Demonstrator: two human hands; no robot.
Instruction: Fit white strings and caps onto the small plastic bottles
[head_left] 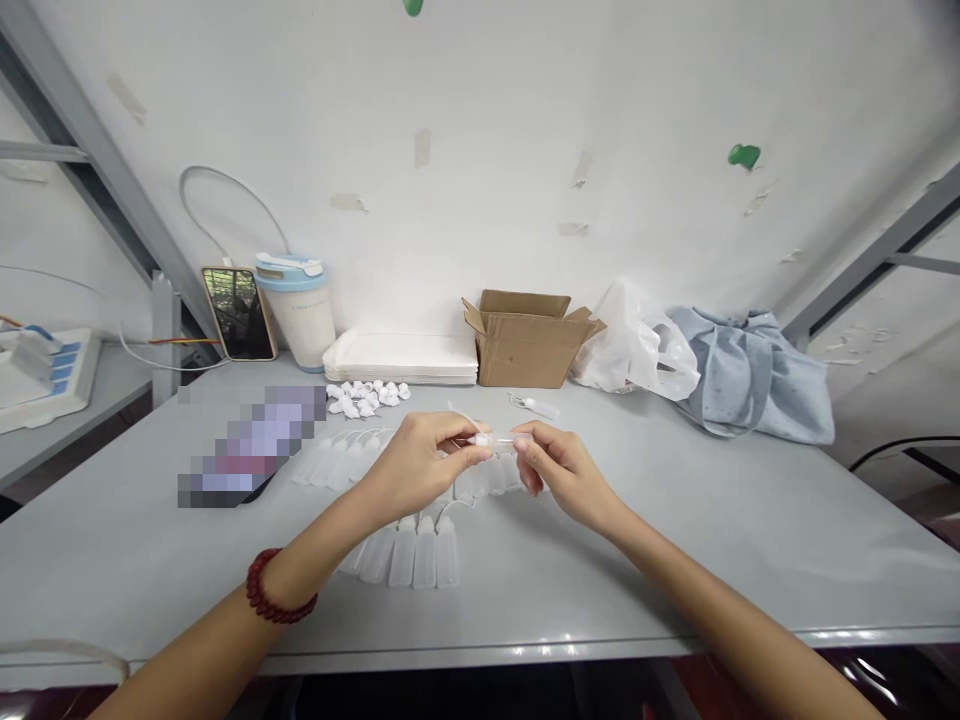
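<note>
My left hand (431, 455) is closed in a pinch on a small white plastic fitting (482, 439), from which a thin strap rises. Opposite it, my right hand (559, 465) pinches a small translucent plastic piece (523, 439). A thin, shiny needle-like rod (504, 441) spans the gap between the two sets of fingers. Below my hands lies a row of translucent squeeze bottles (425, 555) with thin straps at their tops. More such bottles (341, 458) lie behind my left wrist, and others (487, 478) are partly hidden under my fingers.
White caps (367, 398) are heaped near stacked white trays (409, 358). A single bottle (540, 407) lies behind my right hand. At the back stand a cardboard box (529, 345), plastic bag (634, 345), blue cloth bag (750, 375), tumbler (300, 315) and phone (240, 315). A pixelated device (259, 450) lies left.
</note>
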